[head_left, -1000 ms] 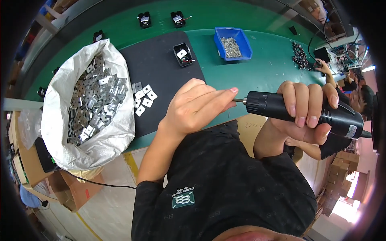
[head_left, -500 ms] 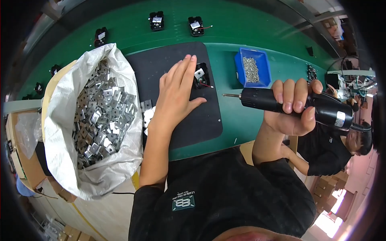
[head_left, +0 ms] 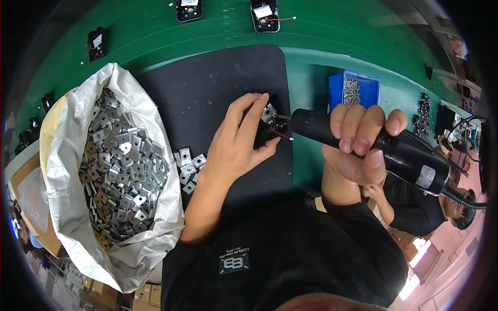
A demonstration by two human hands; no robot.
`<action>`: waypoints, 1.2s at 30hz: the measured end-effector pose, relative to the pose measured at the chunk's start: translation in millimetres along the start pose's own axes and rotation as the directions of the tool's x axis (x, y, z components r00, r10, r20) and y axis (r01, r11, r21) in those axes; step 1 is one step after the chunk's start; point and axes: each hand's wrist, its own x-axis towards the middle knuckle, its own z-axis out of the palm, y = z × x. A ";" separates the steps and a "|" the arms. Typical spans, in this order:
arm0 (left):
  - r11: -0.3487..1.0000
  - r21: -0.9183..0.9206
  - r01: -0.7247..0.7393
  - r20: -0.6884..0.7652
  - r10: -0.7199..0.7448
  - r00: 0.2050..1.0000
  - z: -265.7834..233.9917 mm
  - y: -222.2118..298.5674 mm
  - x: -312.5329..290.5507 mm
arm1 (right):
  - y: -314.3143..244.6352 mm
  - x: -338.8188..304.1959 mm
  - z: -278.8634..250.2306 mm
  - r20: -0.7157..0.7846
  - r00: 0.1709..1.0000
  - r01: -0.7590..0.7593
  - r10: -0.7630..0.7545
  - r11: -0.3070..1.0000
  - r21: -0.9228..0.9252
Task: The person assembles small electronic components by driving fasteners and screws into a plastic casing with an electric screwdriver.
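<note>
On the black mat (head_left: 212,72) lies a small black plastic housing (head_left: 265,133) with a metal plate and a thin red wire. My left hand (head_left: 231,137) braces it from the left, index finger at its far edge and thumb at its near edge. A black corded electric screwdriver (head_left: 316,126) is gripped in my right hand (head_left: 363,142), tilted slightly down to the left. Its bit reaches the metal plate in the housing; whether a screw sits under the tip is too small to tell. Several loose metal plates (head_left: 191,165) lie beside my left wrist.
A white woven sack (head_left: 57,181) full of square metal plates stands at left. The blue bin (head_left: 371,90) of screws sits beyond my right hand. Along the far green surface (head_left: 223,26) are more black housings (head_left: 265,18). A co-worker (head_left: 415,199) is at right.
The screwdriver has come left and its bit now meets the housing, where before it was apart. My left fingers have bent in around the housing. The whole view has shifted.
</note>
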 end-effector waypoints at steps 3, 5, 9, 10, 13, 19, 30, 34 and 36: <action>1.000 -0.005 -0.017 0.017 0.017 1.000 1.8 -6.1 0.3 | -1.5 3.9 -2.8 0.049 0.998 -0.044 0.045 0.999 -0.014; 0.999 -0.005 -0.033 0.028 0.033 0.999 3.3 -6.1 0.7 | -4.5 5.1 -4.2 0.111 0.992 -0.055 0.057 0.998 -0.020; 0.999 0.004 -0.044 0.034 0.043 0.998 1.8 -7.0 1.7 | -3.2 3.3 -1.9 0.103 0.992 -0.068 0.073 0.996 -0.055; 0.999 0.005 -0.051 0.035 0.051 0.998 1.9 -7.1 2.2 | -3.2 3.1 -1.8 0.100 0.993 -0.058 0.063 0.997 -0.049; 0.999 0.003 -0.048 0.043 0.048 0.998 2.5 -6.2 2.3 | -4.1 3.1 -2.0 0.104 0.993 -0.041 0.048 0.996 -0.076; 0.999 -0.003 -0.041 0.045 0.041 0.998 3.4 -6.3 -1.4 | -2.4 -1.4 0.7 0.099 0.993 -0.056 0.067 0.993 -0.106; 0.999 0.000 -0.040 0.033 0.040 0.999 2.6 -5.5 1.3 | -2.8 3.8 5.6 0.161 0.985 -0.041 0.065 0.988 -0.148; 0.999 -0.015 -0.040 0.033 0.041 0.999 2.2 -5.4 0.1 | -4.5 4.6 4.4 0.164 0.983 -0.065 0.088 0.987 -0.145; 0.999 -0.019 -0.043 0.030 0.044 0.999 4.5 -5.4 0.7 | -4.6 5.1 3.8 0.130 0.987 -0.075 0.090 0.991 -0.114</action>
